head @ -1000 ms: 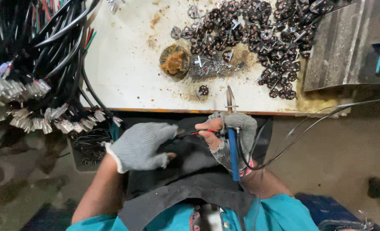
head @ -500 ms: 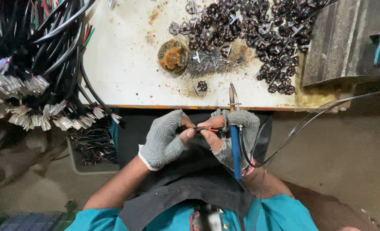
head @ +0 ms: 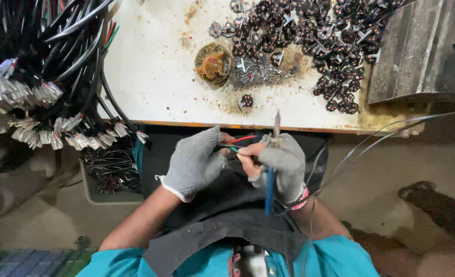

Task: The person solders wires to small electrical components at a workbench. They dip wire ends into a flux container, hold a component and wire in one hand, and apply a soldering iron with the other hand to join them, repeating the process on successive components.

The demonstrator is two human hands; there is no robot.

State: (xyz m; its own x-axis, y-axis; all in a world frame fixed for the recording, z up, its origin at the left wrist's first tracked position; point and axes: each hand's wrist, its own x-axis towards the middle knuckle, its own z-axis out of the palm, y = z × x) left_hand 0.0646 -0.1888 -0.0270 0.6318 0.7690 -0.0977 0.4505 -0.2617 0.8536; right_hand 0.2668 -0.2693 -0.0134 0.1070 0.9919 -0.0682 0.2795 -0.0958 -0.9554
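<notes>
Head view: black cables [head: 48, 61] with pale connectors hang at left beside a stained white table [head: 155, 77]. A round tin [head: 213, 62] holds brown paste; dark small parts [head: 309, 36] are heaped at right. Below the edge, the gloved left hand [head: 194, 164] pinches thin wires [head: 237, 143]; the right hand [head: 281, 164] grips a blue-handled iron [head: 270, 190].

Cable bundle [head: 37, 77] cut off left

Two gloved hands, one soldering iron [head: 271, 174], one round flux tin [head: 213, 63], one white table [head: 150, 77]
</notes>
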